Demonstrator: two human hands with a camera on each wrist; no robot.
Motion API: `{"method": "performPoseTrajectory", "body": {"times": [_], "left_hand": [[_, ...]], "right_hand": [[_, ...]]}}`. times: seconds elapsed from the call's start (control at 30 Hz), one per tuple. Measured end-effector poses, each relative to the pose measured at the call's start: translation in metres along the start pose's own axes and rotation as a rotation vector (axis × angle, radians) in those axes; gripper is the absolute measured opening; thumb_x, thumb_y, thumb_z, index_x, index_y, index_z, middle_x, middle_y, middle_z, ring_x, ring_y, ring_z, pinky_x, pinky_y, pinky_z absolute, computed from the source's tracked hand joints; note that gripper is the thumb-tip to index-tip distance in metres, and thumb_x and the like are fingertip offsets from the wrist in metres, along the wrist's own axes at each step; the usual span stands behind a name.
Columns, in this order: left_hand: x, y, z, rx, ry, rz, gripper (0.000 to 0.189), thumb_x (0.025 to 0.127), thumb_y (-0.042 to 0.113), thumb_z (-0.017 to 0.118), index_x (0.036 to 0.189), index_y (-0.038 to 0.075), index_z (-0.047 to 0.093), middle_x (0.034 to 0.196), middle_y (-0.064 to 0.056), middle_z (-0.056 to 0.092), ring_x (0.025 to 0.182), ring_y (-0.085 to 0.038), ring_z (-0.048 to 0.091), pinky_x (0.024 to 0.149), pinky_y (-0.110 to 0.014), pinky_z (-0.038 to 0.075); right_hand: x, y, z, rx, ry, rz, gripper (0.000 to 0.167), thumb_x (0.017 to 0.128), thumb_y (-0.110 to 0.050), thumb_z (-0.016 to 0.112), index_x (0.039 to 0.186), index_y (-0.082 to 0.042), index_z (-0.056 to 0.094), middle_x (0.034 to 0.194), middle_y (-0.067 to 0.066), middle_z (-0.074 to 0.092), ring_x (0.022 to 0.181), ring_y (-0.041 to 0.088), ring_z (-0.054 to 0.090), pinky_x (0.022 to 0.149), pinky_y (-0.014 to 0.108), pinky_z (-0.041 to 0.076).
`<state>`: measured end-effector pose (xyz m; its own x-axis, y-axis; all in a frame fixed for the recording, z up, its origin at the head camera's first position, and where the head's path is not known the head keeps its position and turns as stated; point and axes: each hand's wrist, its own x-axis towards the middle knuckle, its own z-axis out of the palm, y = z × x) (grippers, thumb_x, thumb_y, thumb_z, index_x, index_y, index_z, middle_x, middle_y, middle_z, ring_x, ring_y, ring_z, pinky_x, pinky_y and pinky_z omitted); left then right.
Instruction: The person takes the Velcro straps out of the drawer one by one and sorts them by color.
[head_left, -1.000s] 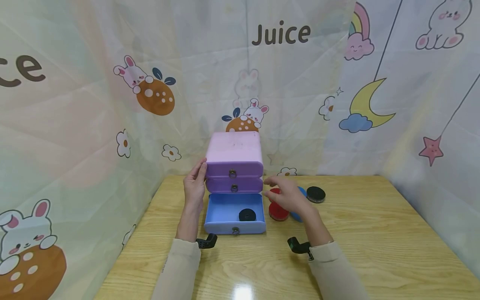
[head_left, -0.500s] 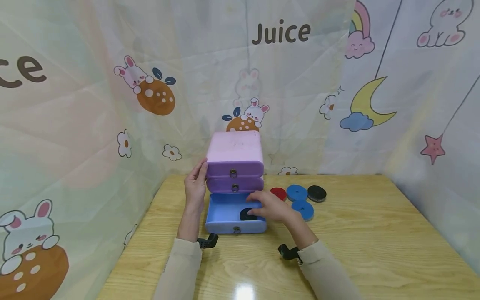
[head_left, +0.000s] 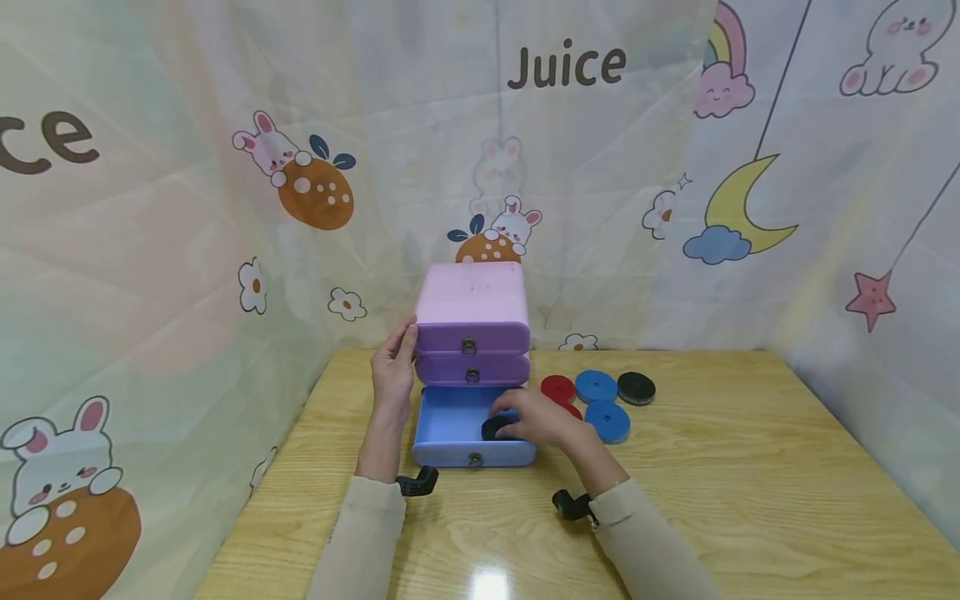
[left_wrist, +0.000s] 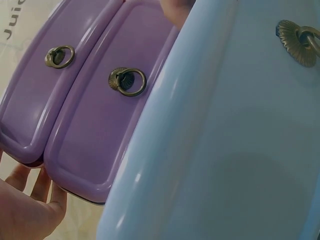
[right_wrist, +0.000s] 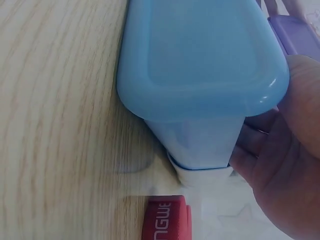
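Observation:
A small drawer cabinet with a pink top stands on the table, its two purple drawers closed. Below them the blue drawer is pulled out. A black roll, flat and round like wound tape, lies inside it at the right. My right hand reaches over the drawer's right wall, thumb and fingers curved round this roll; in the right wrist view the wall hides the fingertips. My left hand rests its fingers against the cabinet's left side by the purple drawers.
Right of the cabinet lie two red rolls, two blue rolls and another black roll. A printed cloth hangs behind the wooden table. Ring pulls stick out from the drawer fronts.
My right hand has moved left from beside the red rolls into the blue drawer, and its fingers have come round the black roll. My left hand stays at the cabinet's side.

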<state>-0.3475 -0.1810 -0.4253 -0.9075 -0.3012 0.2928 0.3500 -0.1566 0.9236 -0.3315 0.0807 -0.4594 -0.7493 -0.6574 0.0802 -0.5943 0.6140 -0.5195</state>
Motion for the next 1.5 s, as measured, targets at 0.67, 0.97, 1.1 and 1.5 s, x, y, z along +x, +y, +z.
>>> {"method": "performPoseTrajectory", "body": {"times": [0.67, 0.97, 1.1, 1.5], "left_hand": [[-0.001, 0.0, -0.002, 0.012, 0.002, 0.008, 0.048, 0.094, 0.053, 0.073, 0.134, 0.027, 0.072, 0.142, 0.004, 0.067, 0.131, -0.014, 0.063, 0.113, -0.035, 0.05], [0.001, -0.001, -0.003, -0.006, 0.006, -0.002, 0.049, 0.092, 0.053, 0.074, 0.134, 0.026, 0.072, 0.14, 0.004, 0.069, 0.129, -0.014, 0.064, 0.113, -0.035, 0.05], [0.001, -0.001, -0.003, -0.006, 0.005, -0.01, 0.049, 0.093, 0.052, 0.073, 0.134, 0.026, 0.072, 0.14, 0.004, 0.069, 0.129, -0.014, 0.064, 0.113, -0.035, 0.05], [0.001, -0.001, -0.002, 0.008, -0.02, 0.019, 0.048, 0.095, 0.051, 0.072, 0.135, 0.025, 0.071, 0.143, 0.005, 0.066, 0.131, -0.014, 0.063, 0.111, -0.032, 0.051]], "right_hand": [[0.009, -0.007, -0.001, -0.1, -0.111, 0.027, 0.011, 0.09, -0.02, 0.083, 0.09, -0.02, 0.072, 0.095, -0.01, 0.068, 0.093, 0.013, 0.058, 0.091, 0.036, 0.054], [0.011, -0.005, 0.0, -0.084, -0.118, 0.045, 0.004, 0.091, -0.022, 0.083, 0.092, -0.021, 0.079, 0.106, -0.007, 0.075, 0.099, 0.014, 0.061, 0.095, 0.039, 0.056], [0.012, -0.005, 0.0, -0.07, -0.125, 0.079, 0.008, 0.09, -0.02, 0.084, 0.098, -0.02, 0.08, 0.113, -0.004, 0.075, 0.106, 0.017, 0.061, 0.1, 0.041, 0.056], [0.008, 0.002, 0.004, -0.077, -0.047, 0.046, 0.016, 0.091, -0.015, 0.082, 0.106, -0.015, 0.077, 0.134, 0.005, 0.07, 0.123, 0.025, 0.063, 0.108, 0.045, 0.053]]}}
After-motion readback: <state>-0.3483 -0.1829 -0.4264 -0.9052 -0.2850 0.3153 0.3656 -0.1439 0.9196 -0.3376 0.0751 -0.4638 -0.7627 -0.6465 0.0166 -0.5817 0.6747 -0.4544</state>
